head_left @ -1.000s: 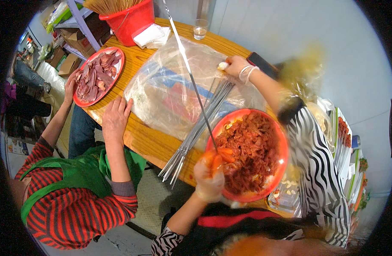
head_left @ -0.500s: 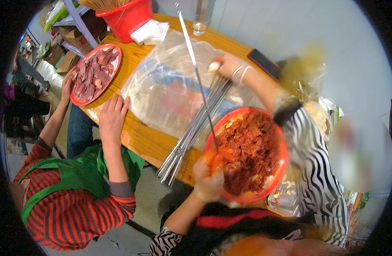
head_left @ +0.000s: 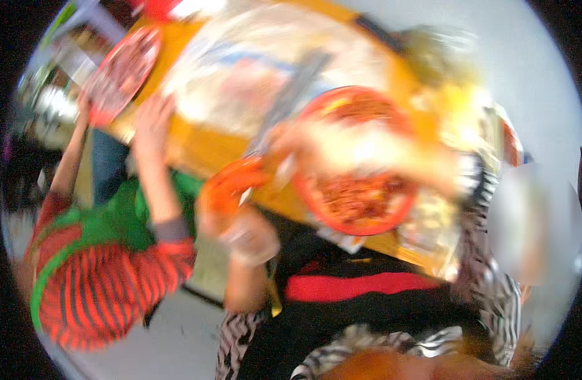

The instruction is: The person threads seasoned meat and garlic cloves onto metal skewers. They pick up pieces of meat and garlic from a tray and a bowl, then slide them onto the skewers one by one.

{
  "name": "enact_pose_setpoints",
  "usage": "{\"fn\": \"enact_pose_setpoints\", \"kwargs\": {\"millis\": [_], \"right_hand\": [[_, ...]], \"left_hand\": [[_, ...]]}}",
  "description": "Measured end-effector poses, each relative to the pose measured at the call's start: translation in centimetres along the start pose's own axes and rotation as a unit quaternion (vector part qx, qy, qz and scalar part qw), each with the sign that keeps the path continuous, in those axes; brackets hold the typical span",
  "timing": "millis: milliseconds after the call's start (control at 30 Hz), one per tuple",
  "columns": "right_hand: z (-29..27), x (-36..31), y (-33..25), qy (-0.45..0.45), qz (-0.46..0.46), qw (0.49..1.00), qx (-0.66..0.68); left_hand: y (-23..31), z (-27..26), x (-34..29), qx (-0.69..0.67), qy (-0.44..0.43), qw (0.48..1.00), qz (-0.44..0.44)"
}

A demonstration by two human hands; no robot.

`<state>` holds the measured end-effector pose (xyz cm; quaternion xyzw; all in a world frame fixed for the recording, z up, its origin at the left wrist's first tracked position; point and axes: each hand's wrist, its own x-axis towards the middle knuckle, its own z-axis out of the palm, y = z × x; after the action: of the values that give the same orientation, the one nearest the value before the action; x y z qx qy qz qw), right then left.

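Note:
My left hand (head_left: 234, 193) is in an orange-smeared clear glove, just left of the table's near edge. Its fingers look curled, with a small white sliver at them; whatever they hold is blurred. My right hand (head_left: 289, 149) reaches leftward across the red basin (head_left: 402, 218), close to the left hand; motion smears its fingers. Reddish seasoned meat (head_left: 360, 199) fills the basin, partly hidden by my forearm. A bundle of metal skewers (head_left: 294, 95) lies left of the basin, its near end by my right hand.
Clear plastic sheeting (head_left: 202, 82) covers much of the wooden table. At left, a co-worker's hand (head_left: 153, 123) rests on the table's edge, another beside a red-rimmed plate (head_left: 101, 119) of dark meat. Bags (head_left: 459, 130) stand at right; a dark flat object (head_left: 376, 31) lies beyond.
My right hand has left the skewers' far end and swung over the basin toward me. My left hand has moved left from the meat. The upright skewer no longer shows clearly; the view has shifted.

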<state>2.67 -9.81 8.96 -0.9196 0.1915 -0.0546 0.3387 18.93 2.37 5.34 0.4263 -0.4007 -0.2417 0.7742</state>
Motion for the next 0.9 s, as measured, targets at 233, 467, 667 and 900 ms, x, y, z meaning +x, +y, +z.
{"fn": "enact_pose_setpoints", "kwargs": {"millis": [233, 467, 667, 900], "right_hand": [[11.5, 2.2, -3.1, 0.034, 0.108, 0.987, -0.11], [12.7, 4.2, -4.6, 0.039, 0.168, 0.974, -0.15], [13.3, 1.8, -4.4, 0.053, 0.153, 0.978, -0.128], [12.1, 0.6, -5.3, 0.122, 0.168, 0.978, -0.037]], "left_hand": [[4.7, 2.0, 0.1, 0.101, 0.025, 0.994, 0.018], [2.8, -0.2, -1.7, 0.076, 0.012, 0.997, 0.027], [1.7, -0.6, -2.7, 0.059, -0.071, 0.996, 0.009], [2.6, 1.5, -3.1, 0.147, -0.078, 0.986, 0.026]]}}
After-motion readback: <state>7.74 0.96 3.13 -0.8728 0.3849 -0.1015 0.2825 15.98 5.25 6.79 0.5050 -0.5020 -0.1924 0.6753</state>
